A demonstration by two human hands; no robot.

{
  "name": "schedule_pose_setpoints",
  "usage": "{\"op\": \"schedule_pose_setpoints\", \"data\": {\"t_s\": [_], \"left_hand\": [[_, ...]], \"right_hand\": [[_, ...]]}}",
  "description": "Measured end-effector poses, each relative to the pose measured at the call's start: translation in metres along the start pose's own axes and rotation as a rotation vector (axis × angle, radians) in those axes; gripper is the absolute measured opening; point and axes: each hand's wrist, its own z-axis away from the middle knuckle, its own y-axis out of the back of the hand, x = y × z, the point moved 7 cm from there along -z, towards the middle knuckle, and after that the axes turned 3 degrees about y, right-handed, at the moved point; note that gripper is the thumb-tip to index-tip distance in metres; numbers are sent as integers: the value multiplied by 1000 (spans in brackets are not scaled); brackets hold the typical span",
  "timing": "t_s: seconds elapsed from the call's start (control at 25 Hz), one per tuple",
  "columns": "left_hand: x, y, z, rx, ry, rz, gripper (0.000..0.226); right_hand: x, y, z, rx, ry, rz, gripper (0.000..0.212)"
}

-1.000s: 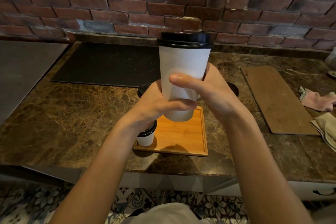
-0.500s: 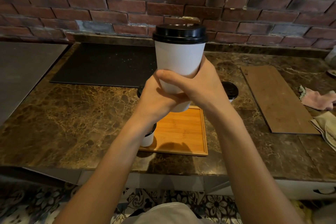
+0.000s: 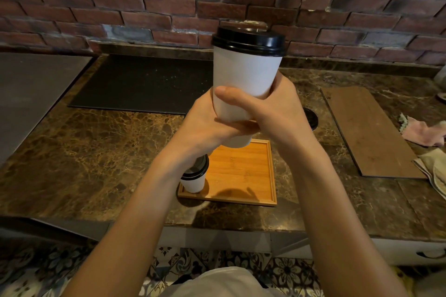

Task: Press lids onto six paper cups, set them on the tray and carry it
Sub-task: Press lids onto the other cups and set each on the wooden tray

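A tall white paper cup (image 3: pixel 246 75) with a black lid (image 3: pixel 248 40) is held up in the air above the counter. My left hand (image 3: pixel 205 125) grips its lower part from the left, and my right hand (image 3: pixel 270 111) wraps round it from the right, thumb across the front. Below sits a square wooden tray (image 3: pixel 243 171). A small lidded white cup (image 3: pixel 194 176) stands on the tray's front left corner, partly hidden by my left forearm. Another black-lidded cup (image 3: pixel 311 118) peeks out behind my right wrist.
The brown marble counter (image 3: pixel 91 152) runs to a brick wall. A black mat (image 3: pixel 144 84) lies at the back left, a wooden board (image 3: pixel 366 130) to the right, and cloths (image 3: pixel 424 132) at the far right edge.
The held cup has shifted slightly right and my hands have closed tighter round its lower part. The tray and the small cup have not moved.
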Motion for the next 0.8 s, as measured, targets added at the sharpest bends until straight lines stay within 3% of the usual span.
{"op": "schedule_pose_setpoints", "data": {"t_s": [0.28,0.44,0.52,0.6,0.8], "left_hand": [[12,-4,8,-228,14,151,55],[11,-11,14,-300,12,227,49],[7,-13,15,-300,19,230,49],[4,-12,15,-277,20,234,47],[1,-7,10,-174,36,160,54]], "right_hand": [[-1,-1,3,-241,-2,-203,43],[6,-2,6,-294,-14,-201,61],[11,-4,7,-298,-33,-179,61],[13,-5,8,-295,-43,-164,54],[4,-2,7,-203,-6,-95,64]]}}
